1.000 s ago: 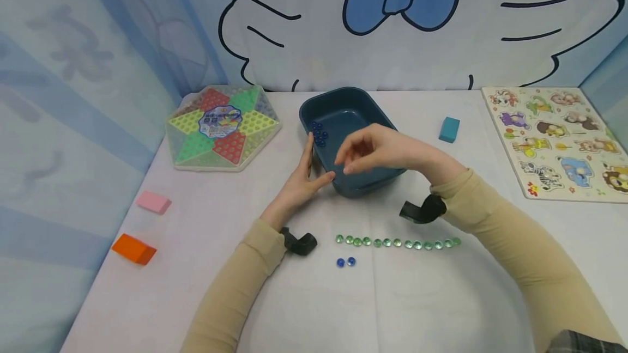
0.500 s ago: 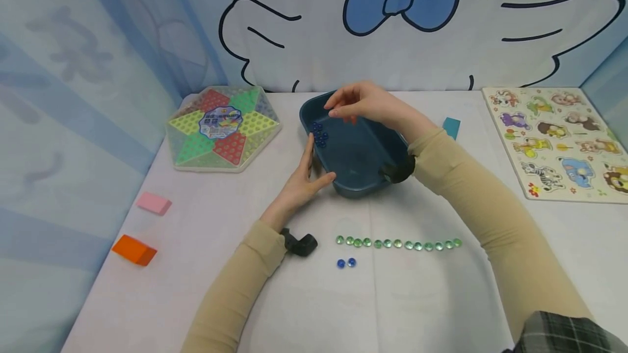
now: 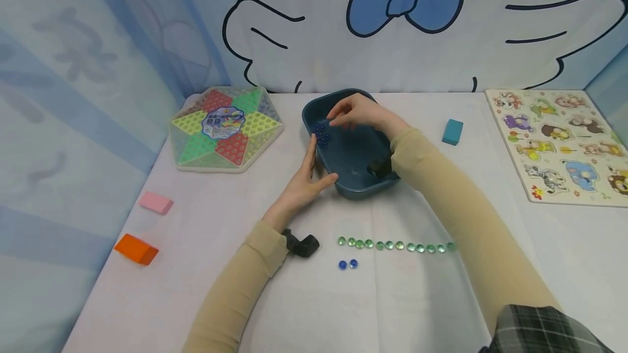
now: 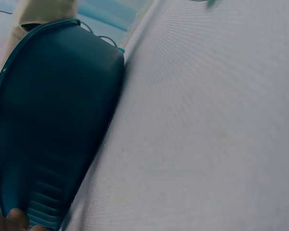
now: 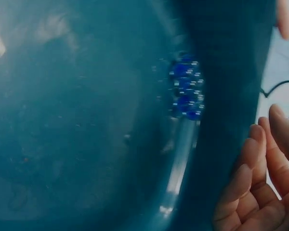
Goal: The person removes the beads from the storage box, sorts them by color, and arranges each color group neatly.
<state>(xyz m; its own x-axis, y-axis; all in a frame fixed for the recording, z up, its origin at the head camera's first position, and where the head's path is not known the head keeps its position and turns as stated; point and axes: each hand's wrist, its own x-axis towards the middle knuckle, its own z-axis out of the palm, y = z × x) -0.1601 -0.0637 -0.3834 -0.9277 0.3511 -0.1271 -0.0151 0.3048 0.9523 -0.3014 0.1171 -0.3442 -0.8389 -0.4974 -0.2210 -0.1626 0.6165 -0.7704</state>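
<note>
Plainly, blue beads [image 3: 321, 136] lie bunched inside the tub [image 3: 354, 183], along its nine-o'clock wall. The left hand [image 3: 303, 184] touches the outside at eight, thumb spread wide from its fingers. Above the tub, the right hand [image 3: 359, 111] bends its fingers narrowly toward the thumb; whether they pinch anything I cannot tell. Its black wrist camera [image 3: 380, 168] blocks some tub floor, and the right sleeve [image 3: 458, 217] crosses the end of a green bead row [image 3: 399, 245] at five. Two loose blue beads [image 3: 353, 263] sit at six, an orange block [image 3: 136, 249] and a pink block [image 3: 156, 203] at eight, a board game [image 3: 225, 129] at nine, a teal block [image 3: 452, 132] and an animal puzzle [image 3: 559, 146] at three.
</note>
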